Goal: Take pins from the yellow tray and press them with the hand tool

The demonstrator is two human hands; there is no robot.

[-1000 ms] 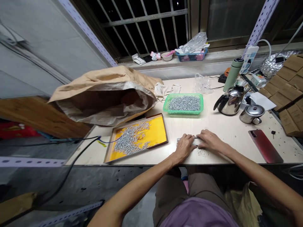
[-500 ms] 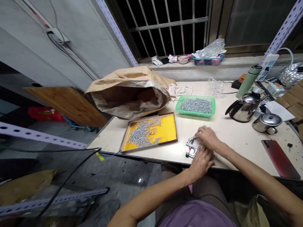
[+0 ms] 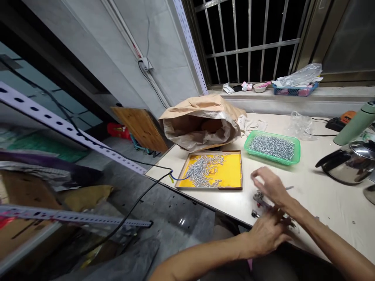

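A small metal mechanism (image 3: 259, 198) with a red part and a dark round knob lies near the table's front edge, partly covered by my hands. My left hand (image 3: 268, 233) is closed around its near side, its fingers partly hidden. Above it, my right hand (image 3: 271, 186) reaches across with thumb and forefinger curled toward each other. Whatever may be between those fingertips is too small to make out. Left of my hands, a shallow tray (image 3: 240, 171) with a yellow bottom holds many small metal screws or pins (image 3: 200, 170). A green plastic basket (image 3: 297, 153) farther back is full of similar pieces.
A large open paper sack (image 3: 202, 117) lies behind the tray. On the right stand a steel kettle (image 3: 348, 162) and a green flask (image 3: 356, 123). A black cable (image 3: 140, 201) runs past the table's left corner. Clear plastic (image 3: 300, 125) lies at the back.
The view has swung left, so the table things appear farther right. My right hand has lifted off the mechanism's top, fingers curled; my left hand stays at it.
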